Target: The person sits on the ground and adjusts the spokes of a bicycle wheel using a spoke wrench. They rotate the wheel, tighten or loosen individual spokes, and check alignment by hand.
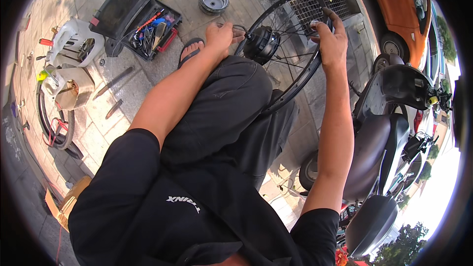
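Note:
A spoked wheel [297, 83] with a black rim and no tyre showing stands tilted against my legs. A thick black hub motor [262, 45] sits at its centre. My left hand [221, 38] is beside the hub, its fingers curled around a dark cable [240, 26] that loops to the axle. At the wheel's upper right, my right hand [331, 38] grips the rim, with the thumb on the inner side and fingers over the outer side. A small whitish spot shows by the thumb; I cannot tell what it is.
An open black toolbox [153, 34] full of hand tools lies at upper left, near a round metal drum [214, 2]. White containers [74, 86] and tyres [63, 128] are farther left. A parked scooter [377, 143] stands close on the right, with an orange car [401, 12] beyond.

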`<state>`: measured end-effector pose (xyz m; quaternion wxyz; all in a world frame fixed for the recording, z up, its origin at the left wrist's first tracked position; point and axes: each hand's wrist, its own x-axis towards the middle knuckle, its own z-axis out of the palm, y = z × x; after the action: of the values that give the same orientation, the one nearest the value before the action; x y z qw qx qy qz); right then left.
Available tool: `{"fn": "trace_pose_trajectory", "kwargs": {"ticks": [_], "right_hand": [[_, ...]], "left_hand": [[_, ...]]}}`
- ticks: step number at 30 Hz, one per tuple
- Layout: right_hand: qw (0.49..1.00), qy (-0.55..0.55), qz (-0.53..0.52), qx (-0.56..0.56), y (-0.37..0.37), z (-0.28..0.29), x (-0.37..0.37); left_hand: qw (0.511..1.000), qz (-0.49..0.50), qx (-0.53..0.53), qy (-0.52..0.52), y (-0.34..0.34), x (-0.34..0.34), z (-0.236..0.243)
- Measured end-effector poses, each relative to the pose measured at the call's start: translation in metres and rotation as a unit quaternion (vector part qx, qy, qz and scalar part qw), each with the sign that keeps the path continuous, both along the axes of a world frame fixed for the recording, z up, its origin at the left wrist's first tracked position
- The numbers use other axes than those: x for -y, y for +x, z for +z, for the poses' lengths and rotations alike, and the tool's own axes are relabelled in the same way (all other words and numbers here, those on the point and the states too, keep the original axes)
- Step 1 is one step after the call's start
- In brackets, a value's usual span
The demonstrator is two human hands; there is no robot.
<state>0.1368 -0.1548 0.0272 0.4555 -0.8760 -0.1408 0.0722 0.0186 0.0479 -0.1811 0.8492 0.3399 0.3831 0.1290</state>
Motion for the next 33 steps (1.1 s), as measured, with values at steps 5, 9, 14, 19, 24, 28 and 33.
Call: {"fn": "trace_pose_trajectory", "kwargs": {"ticks": [5, 9, 14, 19, 24, 28, 33], "right_hand": [[1.0, 0.005, -0.007, -0.007, 0.0, 0.0, 0.01], [1.0, -0.004, -0.013, 0.001, 0.002, -0.005, 0.012], [0.999, -0.021, -0.007, 0.027, 0.002, -0.006, 0.009], [0.998, -0.022, 0.011, 0.051, 0.008, -0.014, 0.005], [0.997, -0.031, 0.015, 0.064, 0.006, -0.011, 0.003], [0.998, -0.033, 0.005, 0.052, 0.005, -0.011, 0.009], [0.997, -0.028, 0.02, 0.067, 0.004, -0.012, 0.01]], "left_hand": [[0.997, 0.066, -0.009, 0.039, -0.003, -0.002, 0.016], [0.984, 0.107, 0.043, 0.138, -0.013, -0.001, 0.025], [0.884, 0.012, 0.215, 0.415, -0.017, 0.015, 0.067], [0.767, -0.213, 0.376, 0.475, -0.022, 0.031, 0.104], [0.695, -0.383, 0.411, 0.449, -0.015, 0.026, 0.116], [0.69, -0.418, 0.368, 0.462, -0.012, 0.029, 0.122], [0.711, -0.391, 0.327, 0.484, -0.001, 0.028, 0.126]]}}
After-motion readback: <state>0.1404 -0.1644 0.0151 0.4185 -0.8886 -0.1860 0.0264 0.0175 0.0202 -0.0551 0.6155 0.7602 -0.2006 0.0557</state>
